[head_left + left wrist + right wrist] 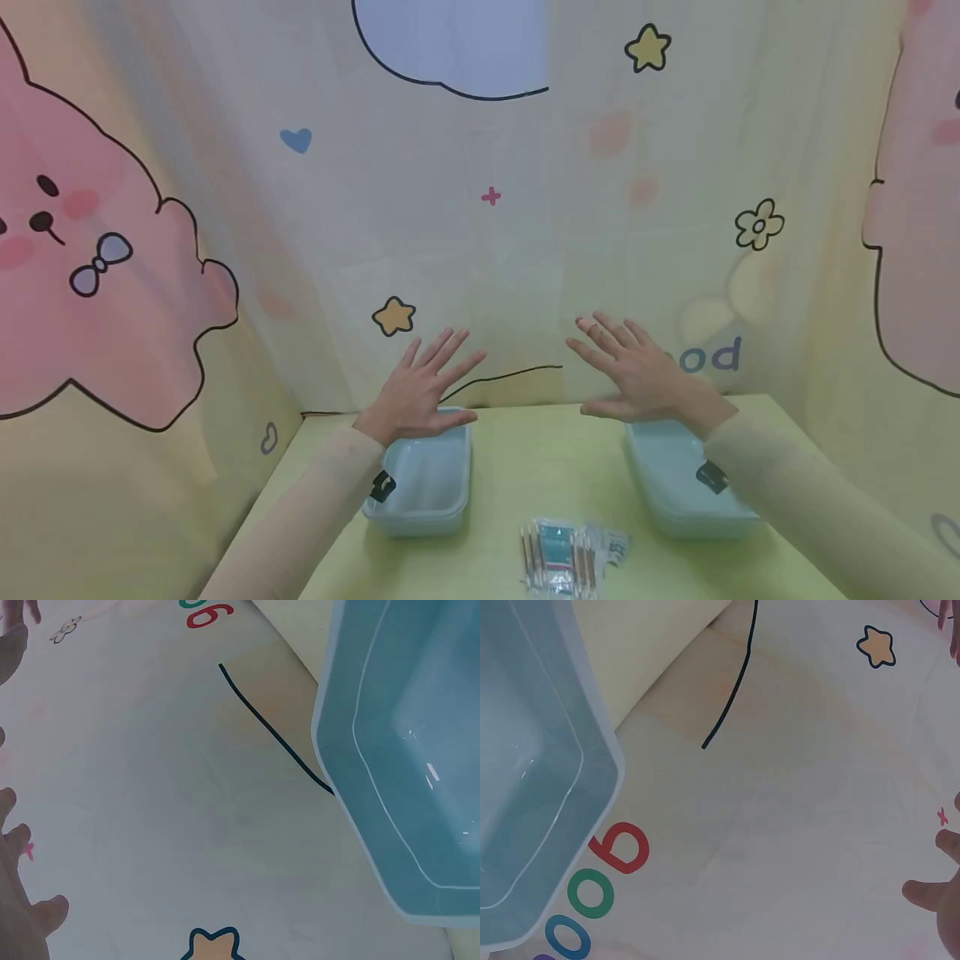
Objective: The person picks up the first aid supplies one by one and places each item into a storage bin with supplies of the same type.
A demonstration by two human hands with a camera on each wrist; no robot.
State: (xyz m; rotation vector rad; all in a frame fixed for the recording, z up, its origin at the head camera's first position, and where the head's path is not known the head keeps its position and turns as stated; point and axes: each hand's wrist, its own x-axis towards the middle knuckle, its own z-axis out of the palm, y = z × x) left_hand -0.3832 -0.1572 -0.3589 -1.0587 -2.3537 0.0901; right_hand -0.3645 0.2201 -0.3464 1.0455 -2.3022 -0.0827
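Note:
Both hands are raised with fingers spread and nothing in them. My left hand [422, 387] hovers over the far end of the left light-blue tub [427, 475], and its fingertips also show at the edge of the left wrist view. Over the far end of the right light-blue tub [675, 487] is my right hand [637, 375], fingers pointing toward the middle. Between the tubs, near the front, lies a clear packet of cotton swabs [558, 558] with a blue-green label. The sleeves partly cover both tubs.
A pale yellow-green table [547, 467] bears the tubs and the packet. Behind it hangs a printed cloth backdrop [487, 250] with stars, a heart and a flower. Similar printed cloth closes off the left and right sides.

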